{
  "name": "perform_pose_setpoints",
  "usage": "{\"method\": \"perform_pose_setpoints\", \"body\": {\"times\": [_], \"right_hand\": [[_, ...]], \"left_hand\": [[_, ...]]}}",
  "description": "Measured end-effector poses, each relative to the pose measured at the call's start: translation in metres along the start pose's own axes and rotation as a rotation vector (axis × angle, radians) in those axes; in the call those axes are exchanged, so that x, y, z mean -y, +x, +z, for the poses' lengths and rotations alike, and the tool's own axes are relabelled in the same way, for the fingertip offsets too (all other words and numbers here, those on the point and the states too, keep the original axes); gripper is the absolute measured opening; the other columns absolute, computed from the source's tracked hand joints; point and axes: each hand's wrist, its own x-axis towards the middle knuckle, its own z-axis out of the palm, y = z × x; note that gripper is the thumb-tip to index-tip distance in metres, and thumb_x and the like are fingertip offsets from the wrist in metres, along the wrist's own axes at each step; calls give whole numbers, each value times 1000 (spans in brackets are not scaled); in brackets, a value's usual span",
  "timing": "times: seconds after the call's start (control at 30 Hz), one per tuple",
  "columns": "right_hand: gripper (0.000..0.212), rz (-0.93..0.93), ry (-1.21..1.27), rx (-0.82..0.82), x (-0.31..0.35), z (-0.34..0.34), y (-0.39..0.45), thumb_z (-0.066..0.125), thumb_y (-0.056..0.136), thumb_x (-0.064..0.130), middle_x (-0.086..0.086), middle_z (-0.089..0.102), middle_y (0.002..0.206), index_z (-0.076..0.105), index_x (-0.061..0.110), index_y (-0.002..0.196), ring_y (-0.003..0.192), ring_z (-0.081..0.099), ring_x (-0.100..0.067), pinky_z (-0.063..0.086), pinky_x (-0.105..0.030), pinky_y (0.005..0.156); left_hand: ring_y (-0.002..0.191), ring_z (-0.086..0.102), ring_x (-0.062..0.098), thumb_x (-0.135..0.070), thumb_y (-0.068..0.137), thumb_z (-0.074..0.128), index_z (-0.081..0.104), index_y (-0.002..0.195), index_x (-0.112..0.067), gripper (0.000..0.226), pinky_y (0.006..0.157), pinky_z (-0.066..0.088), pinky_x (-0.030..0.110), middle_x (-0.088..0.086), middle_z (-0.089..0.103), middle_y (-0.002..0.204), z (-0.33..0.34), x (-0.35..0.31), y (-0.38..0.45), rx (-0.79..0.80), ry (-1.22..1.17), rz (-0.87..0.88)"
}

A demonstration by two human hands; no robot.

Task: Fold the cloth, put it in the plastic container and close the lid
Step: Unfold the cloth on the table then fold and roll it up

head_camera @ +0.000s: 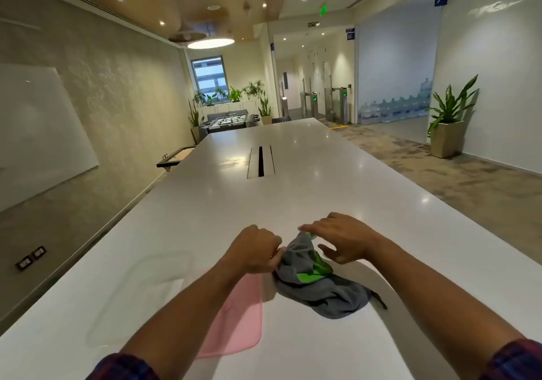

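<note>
The grey and green cloth (319, 280) lies crumpled on the white tabletop (293, 174), directly under both hands, its long axis running from the far left to the near right. The left hand (253, 250) is closed and pinches its left edge; the right hand (343, 240) hovers open just above its far end. The clear plastic container (137, 297) stands to the left and seems empty. The pink lid (237, 318) lies flat beside it, between container and cloth.

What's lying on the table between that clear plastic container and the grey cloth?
In the head view, the pink lid lies flat between the clear container and the grey-green cloth. The left hand reaches over the lid and pinches the cloth's edge.
</note>
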Motion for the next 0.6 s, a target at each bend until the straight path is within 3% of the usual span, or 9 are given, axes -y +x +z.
{"method": "perform_pose_setpoints", "body": {"times": [0.07,0.13,0.23,0.33,0.43,0.6], "right_hand": [[65,9,-12,96,4,5,2,67,82,16,1,68,124,49,24,143,100,66,-24,47,-32,84],[65,19,-22,157,10,15,3,71,78,21,1,64,131,52,25,140,106,63,-23,46,-32,83],[48,32,-32,240,13,21,10,70,82,35,-1,60,132,63,26,128,109,61,-24,48,-37,87],[30,37,-33,281,18,27,12,64,91,34,-1,60,132,70,23,119,108,63,-25,49,-39,89],[28,74,41,195,17,31,11,60,95,28,-2,64,131,72,20,120,106,64,-26,51,-41,87],[22,253,235,-73,19,14,23,49,100,32,-1,69,101,64,18,104,87,60,-21,48,-41,83]], "left_hand": [[52,44,23,-52,93,37,46,64,-18,46,54,29,29,-2,49,56,4,-6,-1,-38,-77,-72],[50,44,19,-58,92,35,46,61,-20,50,50,25,27,-3,45,52,6,-13,-3,-39,-121,-100],[48,44,15,-61,92,40,51,62,-21,51,48,26,23,-4,49,52,5,-21,0,-11,-186,-79],[48,41,11,-63,91,42,49,65,-24,47,48,24,23,-5,47,52,6,-31,0,32,-238,-57],[57,47,16,-62,90,45,49,71,-24,42,53,27,26,-5,52,63,10,-40,-1,47,-257,-46],[64,49,15,-64,86,50,50,82,-28,36,60,36,28,-11,52,71,8,-48,5,-94,-344,-185]]}}
